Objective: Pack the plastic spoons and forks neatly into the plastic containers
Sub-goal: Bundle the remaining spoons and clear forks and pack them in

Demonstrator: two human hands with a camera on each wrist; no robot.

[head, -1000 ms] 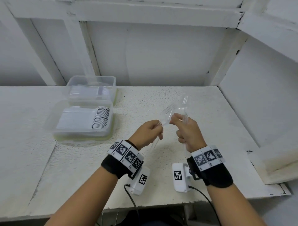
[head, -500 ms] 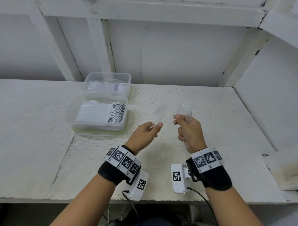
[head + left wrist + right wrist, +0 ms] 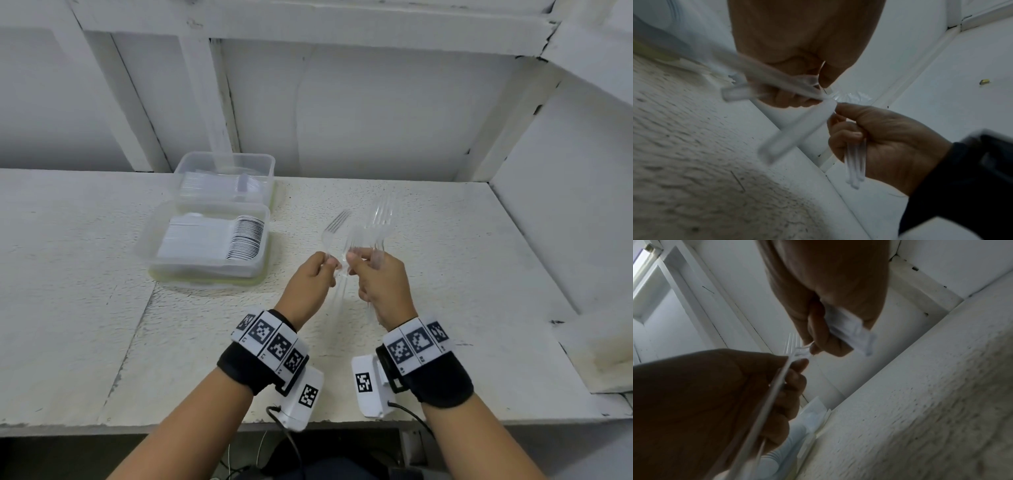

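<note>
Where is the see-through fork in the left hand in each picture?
Head view: the clear fork sits mid-frame, tines pointing up, pinched by the left hand.
Left wrist view: its blurred handle crosses the upper middle.
Right wrist view: it runs edge-on along the left hand, lower left.
Shared landmark: the right hand holding a bunch of forks.

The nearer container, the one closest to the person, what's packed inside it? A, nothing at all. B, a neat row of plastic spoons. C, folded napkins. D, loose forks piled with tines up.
B: in the head view the nearer container holds a tight row of spoons, their bowls overlapping at its right end, while the clear forks are up in the left hand and right hand.
</note>
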